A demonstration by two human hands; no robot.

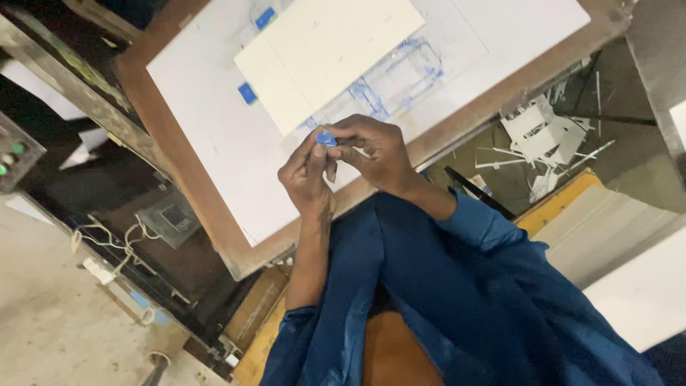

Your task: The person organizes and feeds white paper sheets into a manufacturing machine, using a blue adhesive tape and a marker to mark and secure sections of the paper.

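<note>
Both my hands meet over the near edge of a wood-framed white board (207,121). My left hand (307,175) and my right hand (379,154) pinch a small blue piece of tape (326,139) between their fingertips. A cream sheet (329,50) lies on the board just beyond the hands. Blue tape bits hold it at its left edge (247,93) and top corner (265,17). Blue smeared outlines (400,78) show on the white surface under it. My blue sleeves fill the bottom of the view.
White paper scraps (543,136) lie in a heap to the right of the board. A yellow-edged stack of white sheets (593,221) sits near my right arm. At the left are a control box with green buttons (14,154) and loose cables (107,243) above the concrete floor.
</note>
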